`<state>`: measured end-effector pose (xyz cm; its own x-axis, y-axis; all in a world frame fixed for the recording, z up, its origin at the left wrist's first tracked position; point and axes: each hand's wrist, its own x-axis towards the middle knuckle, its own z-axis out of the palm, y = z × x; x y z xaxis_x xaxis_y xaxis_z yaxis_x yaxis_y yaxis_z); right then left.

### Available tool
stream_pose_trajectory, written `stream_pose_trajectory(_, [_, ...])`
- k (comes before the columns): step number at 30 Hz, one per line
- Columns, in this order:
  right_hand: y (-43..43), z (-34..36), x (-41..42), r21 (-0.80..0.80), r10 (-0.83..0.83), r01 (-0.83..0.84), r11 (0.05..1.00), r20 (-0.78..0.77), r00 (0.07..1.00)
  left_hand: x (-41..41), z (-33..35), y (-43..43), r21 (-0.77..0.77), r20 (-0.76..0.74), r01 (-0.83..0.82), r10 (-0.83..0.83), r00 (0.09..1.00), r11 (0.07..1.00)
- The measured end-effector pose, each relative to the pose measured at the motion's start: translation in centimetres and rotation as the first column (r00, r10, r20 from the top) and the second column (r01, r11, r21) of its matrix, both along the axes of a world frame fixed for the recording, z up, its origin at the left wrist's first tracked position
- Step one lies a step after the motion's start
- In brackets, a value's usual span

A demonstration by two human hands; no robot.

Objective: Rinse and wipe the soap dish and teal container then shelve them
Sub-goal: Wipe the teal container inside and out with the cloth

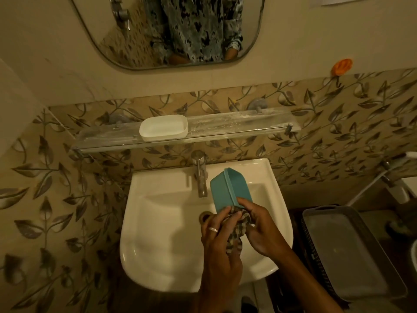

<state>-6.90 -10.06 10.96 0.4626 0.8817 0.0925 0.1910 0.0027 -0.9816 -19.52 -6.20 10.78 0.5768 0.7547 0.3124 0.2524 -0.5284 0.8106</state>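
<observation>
Over the white washbasin (158,222), both hands meet at the near end of the teal container (228,190), held up on its side, tilted, just right of the chrome tap (200,175). Left hand (216,242), ring on one finger, has fingers curled and pinching a checked cloth (239,229) against the container's lower edge. Right hand (259,227) grips from the other side, fingers pressed together on the rim and cloth; cloth tail hangs down between the two palms. Basin drain (205,216) sits just left of the left fingertips. White soap dish (163,127) stands on the glass wall shelf (237,125) above the tap, left of the shelf's middle, well apart from the hands. Mirror (167,30) hangs above the shelf. Dark plastic crate (352,251) with a grey lid sits to the right of the basin. Orange hook (341,67) on the wall, upper right. Leaf-pattern tiles behind shelf and basin.
</observation>
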Motion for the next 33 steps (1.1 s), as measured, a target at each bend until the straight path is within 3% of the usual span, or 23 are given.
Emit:
stream_pose_trajectory(5, [-0.4, 0.2, -1.1, -0.003, 0.057, -0.058, 0.998, -0.126, 0.99, 2.1, 2.1, 4.1, -0.047, 0.013, -0.097, 0.098, 0.995, 0.994])
stream_pose_trajectory(10, [-0.5, 0.8, -1.5, -0.021, 0.134, -0.136, 0.99, -0.088, 0.987, 3.0, 3.4, 8.9, -0.174, -0.049, -0.123, 0.116, 0.992, 0.977])
stream_pose_trajectory(16, [0.2, 1.3, -0.6, 0.025, 0.05, -0.049, 0.998, -0.068, 0.996, -0.4, 0.7, 0.1, -0.05, 0.082, -0.023, 0.028, 0.996, 0.998])
stream_pose_trajectory(18, [0.2, 1.4, -0.4, 0.046, 0.035, -0.03, 0.998, -0.109, 0.993, -1.5, 0.0, -1.8, -0.11, 0.16, -0.002, 0.02, 0.987, 0.994])
stream_pose_trajectory(20, [0.1, 1.4, -0.1, 0.025, -0.003, 0.007, 1.0, -0.168, 0.986, -1.9, 0.2, -0.9, -0.391, 0.268, -0.067, 0.183, 0.946, 0.918])
stream_pose_trajectory(23, [-0.1, 0.8, 0.3, 0.0, -0.109, 0.11, 0.994, -0.146, 0.983, -2.3, 0.6, 3.5, -0.801, 0.273, -0.118, 0.534, 0.801, 0.587])
stream_pose_trajectory(24, [-0.1, 0.6, 0.4, 0.003, -0.136, 0.138, 0.99, -0.162, 0.977, -2.5, 0.8, 5.0, -0.867, 0.266, -0.072, 0.579, 0.771, 0.494])
stream_pose_trajectory(26, [0.0, 0.4, 0.2, -0.011, -0.157, 0.157, 0.988, -0.159, 0.975, -2.9, 1.1, 6.9, -0.901, 0.288, 0.014, 0.574, 0.766, 0.433])
stream_pose_trajectory(30, [0.6, -0.3, -0.7, -0.104, -0.022, 0.031, 0.994, 0.087, 0.996, -2.5, 1.6, 6.2, -0.833, 0.352, 0.066, 0.436, 0.828, 0.549])
stream_pose_trajectory(33, [1.2, -0.9, -1.6, -0.055, -0.042, 0.045, 0.997, 0.062, 0.997, -2.1, 1.8, 4.5, -0.755, 0.328, -0.001, 0.379, 0.865, 0.656])
